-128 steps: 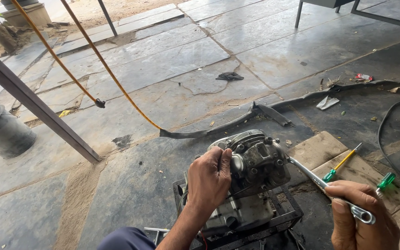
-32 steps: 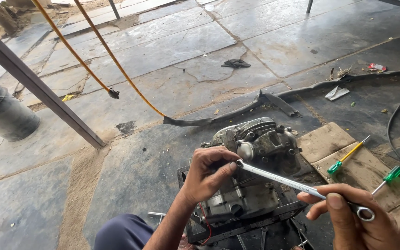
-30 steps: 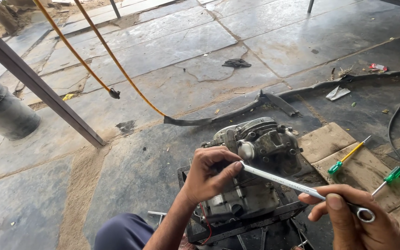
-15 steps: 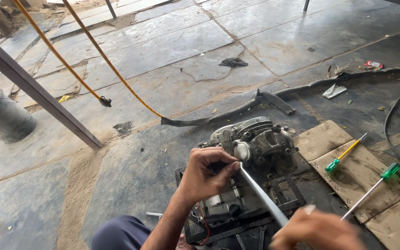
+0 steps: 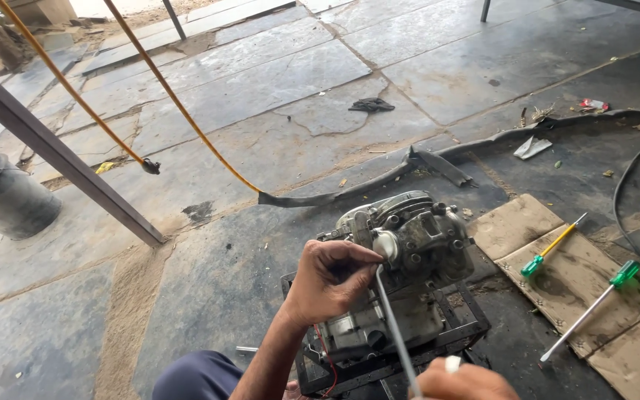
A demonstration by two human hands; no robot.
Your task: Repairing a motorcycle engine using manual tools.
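Our left hand [image 5: 329, 281] pinches the upper tip of a long wrench [image 5: 395, 332] against the engine [image 5: 409, 259], which sits just right of it. Our right hand [image 5: 462, 380], below, grips the wrench's lower end. Two screwdrivers [image 5: 553, 246] lie on cardboard [image 5: 579, 278] further right.

The right hand [image 5: 457, 379] is mostly cut off at the bottom edge, hiding its grip on the wrench [image 5: 394, 326].

One engine [image 5: 409, 259], one wrench [image 5: 394, 326], two green-handled screwdrivers [image 5: 553, 244] [image 5: 590, 310], one bucket [image 5: 1, 192], two hands [image 5: 327, 278] [image 5: 461, 381].
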